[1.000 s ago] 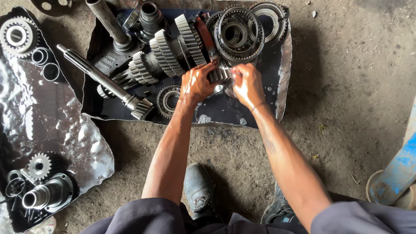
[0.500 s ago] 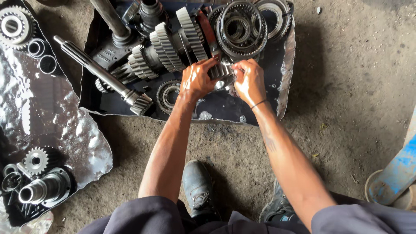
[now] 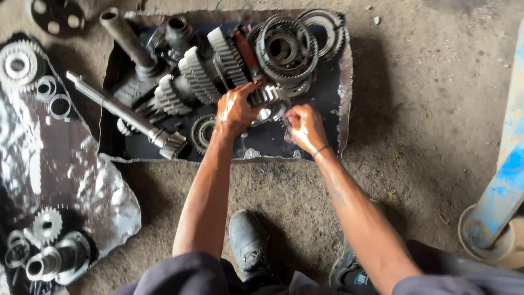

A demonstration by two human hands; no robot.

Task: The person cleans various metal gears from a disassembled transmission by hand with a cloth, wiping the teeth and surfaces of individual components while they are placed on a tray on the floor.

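Gripping a small toothed gear (image 3: pixel 266 96), the left hand (image 3: pixel 234 112) closes its fingers over the gear's left side, on the dark sheet (image 3: pixel 327 104) spread on the floor. Just to the right, the right hand (image 3: pixel 305 128) is curled narrow, fingertips pinched at something small and shiny that is too blurred to make out; it sits close beside the gear without clearly touching it. Behind the hands lies a row of large gears on a shaft (image 3: pixel 202 71), and farther right a stack of toothed rings (image 3: pixel 286 46). A long splined shaft (image 3: pixel 125 112) lies to the left. Far left, a crumpled silver sheet (image 3: pixel 82 180) carries more gears. A blue post (image 3: pixel 505 164) stands at right.
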